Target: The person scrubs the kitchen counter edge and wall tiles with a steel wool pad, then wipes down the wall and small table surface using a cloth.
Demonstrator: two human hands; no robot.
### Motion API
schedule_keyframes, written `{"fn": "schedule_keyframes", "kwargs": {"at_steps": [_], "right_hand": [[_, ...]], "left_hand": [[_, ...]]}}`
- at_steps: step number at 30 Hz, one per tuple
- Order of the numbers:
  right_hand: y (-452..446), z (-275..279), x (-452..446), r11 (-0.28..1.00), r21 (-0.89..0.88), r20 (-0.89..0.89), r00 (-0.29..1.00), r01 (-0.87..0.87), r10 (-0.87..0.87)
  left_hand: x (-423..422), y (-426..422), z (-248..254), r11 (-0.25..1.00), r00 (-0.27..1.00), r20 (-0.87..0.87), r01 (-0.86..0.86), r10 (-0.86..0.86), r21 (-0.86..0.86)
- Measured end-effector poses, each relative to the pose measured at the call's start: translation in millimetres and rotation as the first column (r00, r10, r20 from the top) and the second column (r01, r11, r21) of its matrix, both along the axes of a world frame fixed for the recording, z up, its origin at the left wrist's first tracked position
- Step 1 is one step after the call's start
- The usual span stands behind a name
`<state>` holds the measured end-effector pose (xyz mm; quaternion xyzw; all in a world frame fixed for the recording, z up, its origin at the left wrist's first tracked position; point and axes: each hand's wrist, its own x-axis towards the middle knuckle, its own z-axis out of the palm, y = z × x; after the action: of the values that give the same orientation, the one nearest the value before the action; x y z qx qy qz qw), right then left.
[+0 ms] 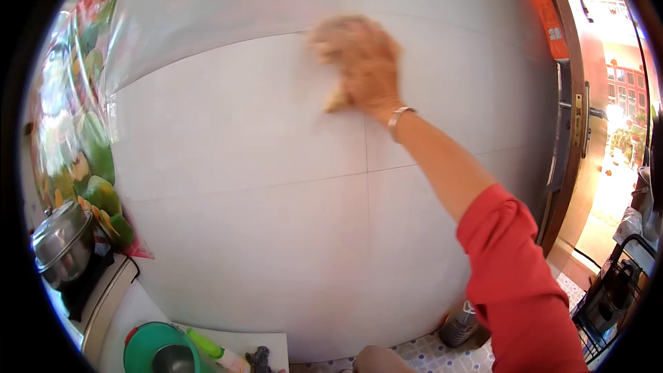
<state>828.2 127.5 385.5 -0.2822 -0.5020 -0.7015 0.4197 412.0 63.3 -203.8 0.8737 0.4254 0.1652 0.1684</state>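
Observation:
My right hand [362, 62] is pressed to the upper middle of a white tiled wall [248, 131], and motion blurs it. Its fingers look bent around something, of which only a small tan bit [337, 102] shows below the palm; I cannot make out what it is. A bracelet circles the wrist, and a red sleeve [511, 269] is rolled up at the forearm. My left hand is out of view.
A lidded steel pot [63, 242] stands on a stove at left, beside a shiny vegetable-print sheet [93, 138]. Below are a green bucket [148, 349] and a bottle [217, 351] on a white ledge. A door [577, 117] stands open at right, near a black rack [611, 297].

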Motion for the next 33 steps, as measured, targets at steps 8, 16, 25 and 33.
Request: {"fn": "schedule_keyframes", "kwargs": {"at_steps": [8, 16, 25, 33], "right_hand": [[-102, -62, 127, 0.99, 0.101, -0.405, 0.913, 0.095, -0.047], [-59, -74, 128, 0.976, 0.032, -0.831, 0.549, 0.213, -0.093], [39, -47, -81, 0.999, -0.05, -0.113, 0.993, 0.016, -0.022], [82, -227, -158, 0.812, -0.582, 0.303, 0.916, -0.039, 0.262]], "left_hand": [[2, -13, 4, 1.0, 1.0, -0.018, 0.001, -0.001, 0.01], [10, -7, -1, 0.999, 0.994, -0.11, -0.01, 0.004, -0.051], [15, -13, 17, 1.0, 0.988, -0.155, 0.004, -0.005, -0.013], [2, -8, 21, 0.996, 1.0, -0.021, 0.02, -0.022, -0.09]]}}
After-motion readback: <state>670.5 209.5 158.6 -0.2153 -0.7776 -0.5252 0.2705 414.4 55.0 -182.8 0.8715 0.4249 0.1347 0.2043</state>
